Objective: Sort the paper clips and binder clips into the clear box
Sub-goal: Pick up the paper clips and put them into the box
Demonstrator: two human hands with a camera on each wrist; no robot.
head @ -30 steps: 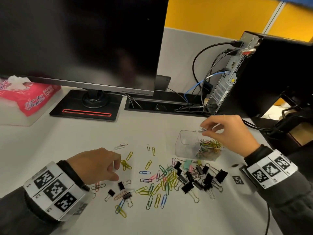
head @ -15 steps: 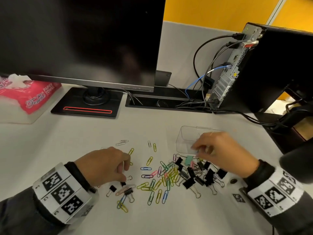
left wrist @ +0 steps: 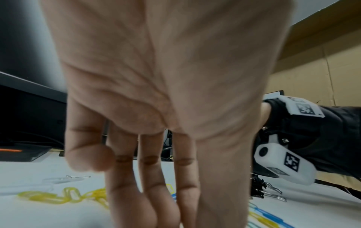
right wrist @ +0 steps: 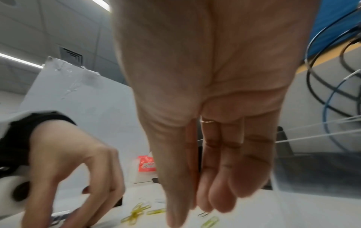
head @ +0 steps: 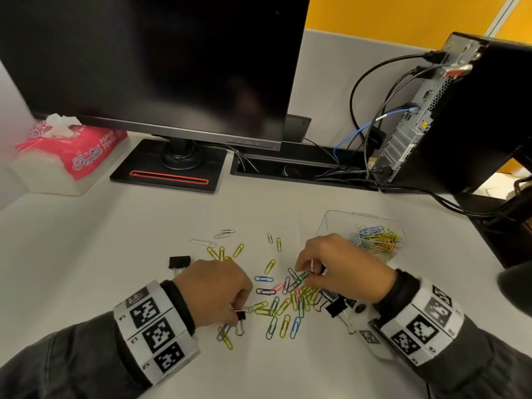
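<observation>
The left hand (head: 217, 292) is down on the white tabletop (head: 115, 254) at the left edge of the scattered clips, fingers curled, its fingertips pinching a small black binder clip (head: 241, 315) whose wire loops trail toward the person. The right hand (head: 342, 269) reaches into the middle of the pile of coloured paper clips (head: 283, 308), thumb and fingers closing on a green paper clip (head: 299, 279); whether that clip is off the surface cannot be told. More black binder clips (head: 335, 308) lie just under and in front of the right wrist, and one larger binder clip (head: 180, 262) sits apart, just beyond the left hand. The clear box (head: 334, 223) stands just behind the right hand, with a heap of coloured paper clips in its right part. A dark monitor (head: 149, 61) and a pink tissue pack (head: 72, 151) stand further back.
</observation>
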